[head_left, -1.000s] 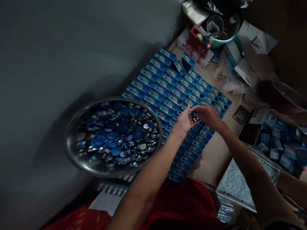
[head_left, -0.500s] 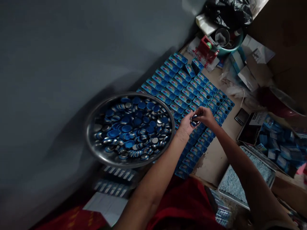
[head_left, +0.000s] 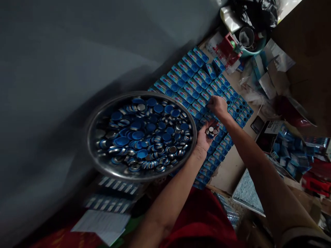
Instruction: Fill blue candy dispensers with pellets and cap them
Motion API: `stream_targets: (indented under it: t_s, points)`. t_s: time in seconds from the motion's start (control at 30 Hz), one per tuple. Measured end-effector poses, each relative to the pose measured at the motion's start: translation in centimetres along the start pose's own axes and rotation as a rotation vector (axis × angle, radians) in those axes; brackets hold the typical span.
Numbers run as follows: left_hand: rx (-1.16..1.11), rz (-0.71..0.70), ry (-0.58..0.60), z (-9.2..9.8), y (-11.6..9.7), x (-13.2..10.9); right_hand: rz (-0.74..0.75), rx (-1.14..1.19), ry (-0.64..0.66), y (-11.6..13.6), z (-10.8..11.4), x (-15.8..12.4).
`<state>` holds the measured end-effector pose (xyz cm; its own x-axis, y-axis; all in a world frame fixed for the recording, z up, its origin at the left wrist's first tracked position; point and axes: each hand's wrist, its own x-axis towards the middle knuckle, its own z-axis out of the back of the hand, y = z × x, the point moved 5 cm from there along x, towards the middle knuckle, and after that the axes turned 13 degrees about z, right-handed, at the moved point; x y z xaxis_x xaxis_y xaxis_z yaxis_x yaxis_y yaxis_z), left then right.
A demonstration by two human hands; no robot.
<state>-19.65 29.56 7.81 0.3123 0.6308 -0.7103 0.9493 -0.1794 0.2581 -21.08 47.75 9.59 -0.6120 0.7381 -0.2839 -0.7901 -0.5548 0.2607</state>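
Rows of blue boxes (head_left: 181, 79) cover the tabletop (head_left: 229, 172).

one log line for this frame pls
left hand: palm up, caps in it | right hand: fingers down on blue packs | bowl: full of caps, beside left hand

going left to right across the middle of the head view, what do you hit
tray → left hand cupping caps → dark slab → blue packets. The right hand and the rows of blue tins overlap these, so they are left out.
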Motion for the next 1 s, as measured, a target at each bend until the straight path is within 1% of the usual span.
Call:
stream_targets:
  t_s: [0.1, 0.17, 0.23, 0.3, 0.37, 0.43, 0.5, 0.57, 0.6, 0.63, 0.7, 0.8, 0.87, 0.9, 0.97, 1.0]
  points:
    - [-0.012, -0.007, 0.036, 0.2, -0.3, 0.3, -0.018, -0.058, 0.085, -0.6, -0.2, 2.0]
    - [-0.007, -0.024, 0.056, 0.4, -0.5, 0.6, -0.011, -0.042, 0.110, -1.1, -0.4, 3.2]
    - [-0.001, -0.051, 0.070, 0.5, -0.7, 0.9, 0.016, -0.029, 0.093, -1.2, -0.5, 3.7]
    - [-0.003, -0.073, 0.057, 0.5, -0.8, 1.0, 0.066, -0.027, 0.053, -0.9, -0.2, 3.0]
    - [-0.013, -0.092, 0.021, 0.4, -0.9, 1.1, 0.116, -0.003, -0.006, -0.8, 0.4, 0.6]
    - [-0.014, -0.106, -0.005, 0.1, -0.9, 1.2, 0.196, 0.080, -0.072, -1.1, 1.2, -3.1]
    - [0.008, -0.098, -0.011, -0.2, -0.6, 1.5, 0.357, 0.191, -0.094, -1.8, 1.9, -7.5]
    - [0.046, -0.071, -0.014, -0.5, 0.1, 2.1, 0.557, 0.249, -0.020, -2.7, 1.8, -11.6]
    - [0.069, -0.046, -0.017, -0.6, 0.5, 2.5, 0.628, 0.245, 0.038, -3.3, 1.6, -13.3]
    - [0.089, -0.019, -0.022, -0.8, 1.1, 3.0, 0.668, 0.224, 0.096, -4.0, 1.2, -14.5]
    - [0.115, 0.034, -0.037, -1.1, 2.2, 3.9, 0.675, 0.168, 0.181, -5.5, 0.7, -15.6]
    - [0.118, 0.090, -0.089, -1.6, 3.5, 5.2, 0.681, 0.166, 0.233, -7.1, 1.0, -15.1]
    - [0.127, 0.100, -0.101, -2.0, 3.7, 5.9, 0.643, 0.253, 0.191, -8.1, 2.1, -13.6]
    - [0.139, 0.096, -0.083, -2.4, 3.6, 6.1, 0.579, 0.302, 0.144, -8.8, 2.8, -12.5]
    - [0.166, 0.061, -0.018, -3.4, 2.8, 6.2, 0.376, 0.365, 0.004, -10.5, 4.1, -9.7]
    - [0.177, 0.034, 0.015, -3.9, 2.2, 6.2, 0.273, 0.359, -0.074, -11.3, 4.6, -8.2]
